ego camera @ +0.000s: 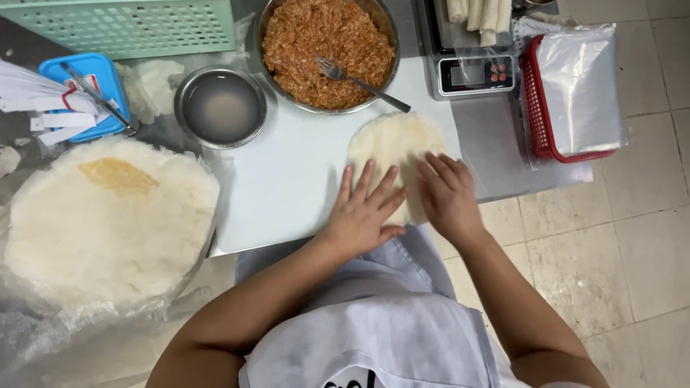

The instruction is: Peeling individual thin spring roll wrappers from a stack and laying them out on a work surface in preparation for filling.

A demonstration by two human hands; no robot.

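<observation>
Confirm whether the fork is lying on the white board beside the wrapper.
No, the fork rests in the metal bowl of orange filling, its handle over the rim.

Wrapper (392,147) on the board (287,187) — filling bowl (328,50) behind, wrapper stack (108,215) left, scale (474,72) right.

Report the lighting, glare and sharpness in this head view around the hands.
Head view: even, soft overhead light; only faint shadows beneath the left hand and right hand on the round pale wrapper sheet. Mild glare on the clear plastic bags in the red basket and on the small steel bowl's liquid. Focus is fair; the bottom-left plastic looks soft.
</observation>
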